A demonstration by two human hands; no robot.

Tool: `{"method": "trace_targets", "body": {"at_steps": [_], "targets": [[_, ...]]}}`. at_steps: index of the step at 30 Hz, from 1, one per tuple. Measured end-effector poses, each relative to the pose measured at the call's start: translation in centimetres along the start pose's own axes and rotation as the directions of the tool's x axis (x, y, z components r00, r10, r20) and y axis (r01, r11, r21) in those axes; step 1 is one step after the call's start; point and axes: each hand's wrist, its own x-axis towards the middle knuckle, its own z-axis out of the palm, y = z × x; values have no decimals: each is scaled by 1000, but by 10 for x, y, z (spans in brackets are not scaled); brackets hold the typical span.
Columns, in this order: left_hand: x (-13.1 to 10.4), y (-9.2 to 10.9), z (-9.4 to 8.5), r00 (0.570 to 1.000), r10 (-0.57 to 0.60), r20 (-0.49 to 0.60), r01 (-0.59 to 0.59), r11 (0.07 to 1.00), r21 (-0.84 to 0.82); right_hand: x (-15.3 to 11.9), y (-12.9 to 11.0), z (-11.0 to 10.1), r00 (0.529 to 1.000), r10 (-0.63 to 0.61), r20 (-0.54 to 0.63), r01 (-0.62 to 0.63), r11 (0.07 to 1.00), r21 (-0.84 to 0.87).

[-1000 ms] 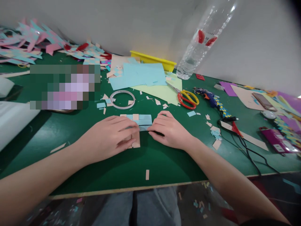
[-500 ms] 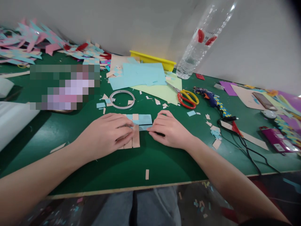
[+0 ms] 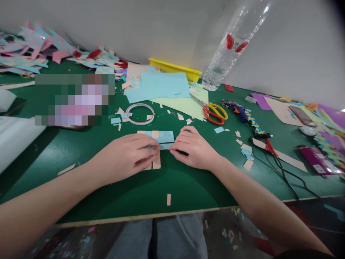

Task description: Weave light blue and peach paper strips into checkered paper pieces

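Between my hands lies a small weave of light blue paper strips (image 3: 166,136) crossing peach paper strips (image 3: 156,162). My left hand (image 3: 128,154) covers its left part, thumb and fingertips closed together at the rightmost peach strip. Part of the weave is hidden under that hand. Pinched at its right end by my right hand (image 3: 192,148) is the lower blue strip (image 3: 165,146), which runs beneath the upper blue one with a narrow dark gap between. A loose peach scrap (image 3: 168,199) rests nearer the table's front edge.
A roll of tape (image 3: 140,123) and scissors (image 3: 215,113) lie beyond my hands, with blue paper sheets (image 3: 165,84) behind. A clear bottle (image 3: 215,73) stands at back. Black cords (image 3: 285,176) and a purple pouch (image 3: 318,160) are right; a blurred-out patch is left.
My left hand has shifted slightly right, its fingertips now over the rightmost peach strip. More of the weave's upper left edge shows. My right hand has stayed nearly still.
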Motion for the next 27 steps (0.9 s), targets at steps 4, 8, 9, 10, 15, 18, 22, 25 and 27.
{"method": "trace_targets", "body": {"at_steps": [4, 8, 9, 10, 15, 18, 22, 25, 27], "targets": [[0, 0, 1, 1000, -7, 3, 7, 1000, 10, 3, -3, -2, 994, 94, -62, -90, 995, 52], [1, 1, -1, 999, -23, 26, 23, 1000, 5, 13, -16, -7, 974, 212, 79, -220, 971, 98], [1, 1, -2, 999, -16, 33, 16, 1000, 5, 17, -20, -7, 960, 246, 131, -261, 960, 105], [1, 1, -2, 999, -6, 38, 6, 1000, 5, 20, -25, -5, 946, 268, 184, -290, 951, 109], [3, 1, -4, 999, 21, 32, -22, 1000, 14, 33, -43, 15, 898, 294, 327, -331, 942, 63], [3, 3, -3, 1000, 13, 15, -13, 1000, 26, 32, -45, 24, 874, 323, 364, -347, 938, 0], [0, 4, -3, 1000, -28, 2, 28, 1000, 7, 28, -45, 25, 864, 331, 380, -332, 941, -63], [-2, 4, -5, 998, -62, -24, 61, 997, -44, 28, -45, 23, 867, 323, 380, -315, 945, -84], [-3, 2, -7, 991, -106, -75, 103, 993, -53, 28, -45, 21, 867, 321, 382, -311, 946, -89]]}}
